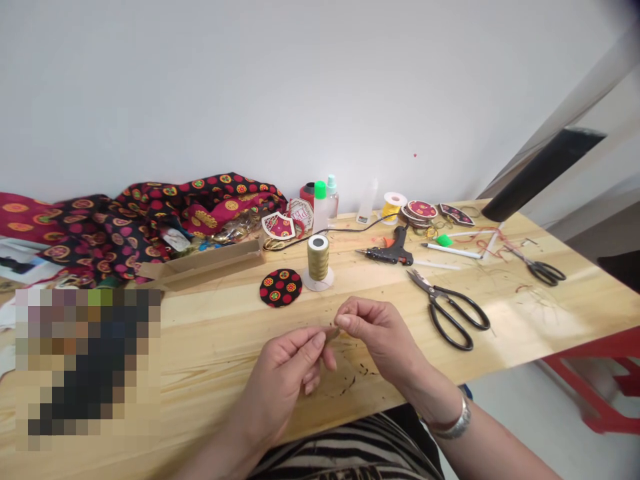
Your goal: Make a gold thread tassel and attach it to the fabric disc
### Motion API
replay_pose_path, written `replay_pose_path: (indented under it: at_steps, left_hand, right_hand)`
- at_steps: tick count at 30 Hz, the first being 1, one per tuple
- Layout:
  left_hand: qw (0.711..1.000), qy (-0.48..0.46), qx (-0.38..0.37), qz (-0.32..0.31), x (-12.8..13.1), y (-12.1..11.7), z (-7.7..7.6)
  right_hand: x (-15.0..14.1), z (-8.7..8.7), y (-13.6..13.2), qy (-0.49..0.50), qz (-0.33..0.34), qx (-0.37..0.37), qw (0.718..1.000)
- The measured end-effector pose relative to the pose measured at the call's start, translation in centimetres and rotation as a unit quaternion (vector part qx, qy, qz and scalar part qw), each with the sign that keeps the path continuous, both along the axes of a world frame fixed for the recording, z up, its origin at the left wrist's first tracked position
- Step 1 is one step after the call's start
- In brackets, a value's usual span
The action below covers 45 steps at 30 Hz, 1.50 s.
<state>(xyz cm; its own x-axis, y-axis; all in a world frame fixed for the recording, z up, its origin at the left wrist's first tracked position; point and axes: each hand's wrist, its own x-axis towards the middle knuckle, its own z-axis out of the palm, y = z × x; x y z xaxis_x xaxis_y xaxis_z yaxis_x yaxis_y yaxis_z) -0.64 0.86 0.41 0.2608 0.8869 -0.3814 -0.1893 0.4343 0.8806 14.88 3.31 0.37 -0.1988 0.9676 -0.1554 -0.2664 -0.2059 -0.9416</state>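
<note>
My left hand (293,367) is closed, thumb pressed against the forefinger on something small and brownish that I cannot make out. Its fingertips meet those of my right hand (380,337), which is pinched shut at the same spot; whatever lies in that pinch is too small to name. Just beyond them stands a spool of gold-olive thread (319,261) on a white base. To its left lies a round black fabric piece with red and yellow flower patterns (281,288). Large black-handled scissors (447,310) rest with blades parted to the right of my right hand.
Behind are a glue gun (390,249), a green-capped bottle (320,207), a yellow spool (395,207) and a white pen (455,251). Smaller scissors (545,272) lie right. Patterned fabric (135,220) and an open cardboard box (210,263) fill the left. A black tube (543,175) leans far right.
</note>
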Motion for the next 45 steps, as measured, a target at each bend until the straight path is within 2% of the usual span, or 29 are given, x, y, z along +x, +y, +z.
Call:
replay_pose_path:
  at_steps: [9,17,22,25,28,30,32,35,40,45]
  left_hand:
    - [0.976,0.178,0.123,0.02,-0.9,0.9,-0.2]
    - [0.972,0.199,0.122,0.037,-1.3,1.2,-0.7]
    - [0.959,0.224,0.171,0.041,-2.1,1.4,-0.9]
    - [0.934,0.258,0.23,0.084,-2.8,1.9,0.1]
    - [0.909,0.279,0.259,0.169,-3.0,2.4,2.4]
    - [0.904,0.272,0.277,0.181,-2.9,2.6,4.0]
    - [0.907,0.259,0.29,0.16,-2.7,2.7,5.4]
    - [0.927,0.232,0.281,0.088,-2.1,3.1,6.5]
    - [0.946,0.155,0.283,0.036,-1.0,3.8,7.4]
    - [0.947,0.151,0.284,0.014,-0.8,4.1,7.5]
  right_hand:
    - [2.6,1.7,1.6,-0.047,-0.103,0.097,0.989]
    - [4.3,3.5,2.1,-0.058,-0.146,0.158,0.975]
    - [4.0,4.6,2.5,-0.075,-0.132,0.18,0.972]
    - [3.5,5.3,2.7,-0.101,-0.11,0.204,0.968]
    - [2.9,6.3,2.9,-0.142,-0.083,0.236,0.958]
    - [2.4,6.9,3.1,-0.162,-0.065,0.254,0.951]
    - [1.9,7.4,3.3,-0.176,-0.043,0.274,0.945]
    - [1.1,7.9,3.6,-0.194,-0.022,0.305,0.932]
    - [0.2,8.5,3.9,-0.206,-0.025,0.344,0.916]
    - [-0.2,8.9,3.9,-0.191,-0.018,0.348,0.918]
